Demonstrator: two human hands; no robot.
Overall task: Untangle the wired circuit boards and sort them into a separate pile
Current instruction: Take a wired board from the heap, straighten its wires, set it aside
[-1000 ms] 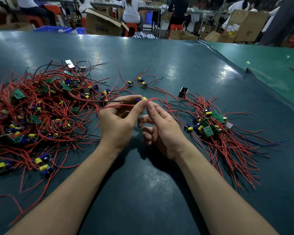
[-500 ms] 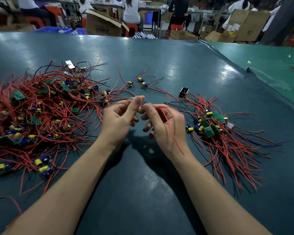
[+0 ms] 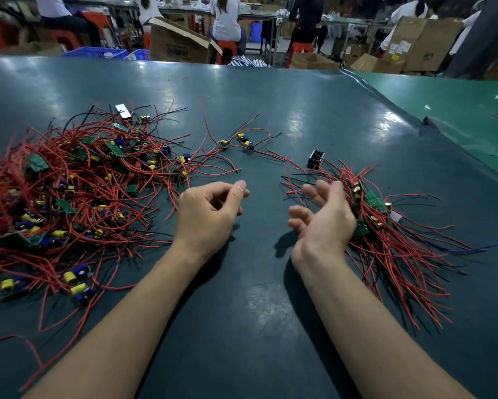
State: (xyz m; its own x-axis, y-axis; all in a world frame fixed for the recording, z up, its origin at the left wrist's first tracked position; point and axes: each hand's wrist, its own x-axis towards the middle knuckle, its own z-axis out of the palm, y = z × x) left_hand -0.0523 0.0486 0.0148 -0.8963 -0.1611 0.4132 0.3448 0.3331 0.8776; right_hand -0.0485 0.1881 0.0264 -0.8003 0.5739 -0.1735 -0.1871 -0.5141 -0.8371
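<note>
Dark green matting covers the worktable (image 3: pixel 270 312), with cardboard boxes (image 3: pixel 178 43) and seated people beyond its far edge. On the left lies a big tangle of red-wired circuit boards (image 3: pixel 78 194); on the right, well apart from it, sits a smaller sorted pile (image 3: pixel 385 231) with its wires fanned out toward the near edge. A few loose boards (image 3: pixel 237 142) lie between the two, farther back, near a small black block (image 3: pixel 316 159). The left hand (image 3: pixel 207 214) hovers over bare matting, fingers loosely curled and holding nothing. The right hand (image 3: pixel 325 220) rests against the sorted pile's inner edge, palm up, fingers relaxed and spread, gripping nothing.
</note>
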